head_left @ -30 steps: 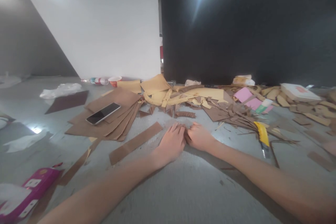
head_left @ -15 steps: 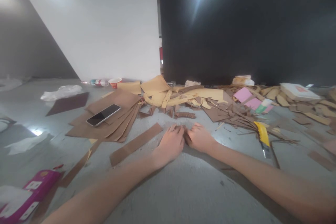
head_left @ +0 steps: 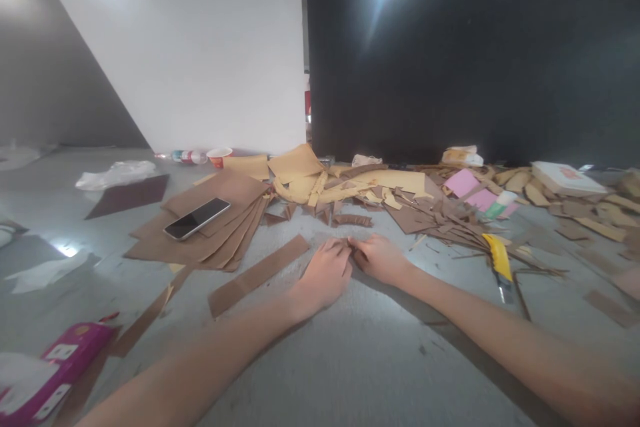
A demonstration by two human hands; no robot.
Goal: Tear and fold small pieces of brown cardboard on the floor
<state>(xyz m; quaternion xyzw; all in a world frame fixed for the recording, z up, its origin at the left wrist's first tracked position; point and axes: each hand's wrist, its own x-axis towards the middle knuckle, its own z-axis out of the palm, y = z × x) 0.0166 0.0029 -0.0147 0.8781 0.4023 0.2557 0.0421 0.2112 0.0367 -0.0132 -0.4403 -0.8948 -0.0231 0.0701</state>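
Observation:
My left hand [head_left: 324, 273] and my right hand [head_left: 379, 259] meet at the middle of the grey table, fingers closed in a pinch on a small piece of brown cardboard [head_left: 351, 247]. The fingers cover most of this piece, so its shape cannot be made out. Just beyond them lie a pleated brown strip [head_left: 353, 220] and several small folded brown pieces [head_left: 324, 215]. A flat brown cardboard strip [head_left: 260, 275] rests beside my left hand.
To the left, a phone [head_left: 197, 219] lies on stacked brown sheets [head_left: 235, 192]. A magenta power strip [head_left: 70, 357] is at the near left. Scraps [head_left: 440, 217] cover the far right side, with a yellow box cutter [head_left: 498, 259] by my right forearm. Upright panels stand behind.
My right hand has turned slightly, its fingers now reaching further forward over the piece. My left hand stays almost where it was.

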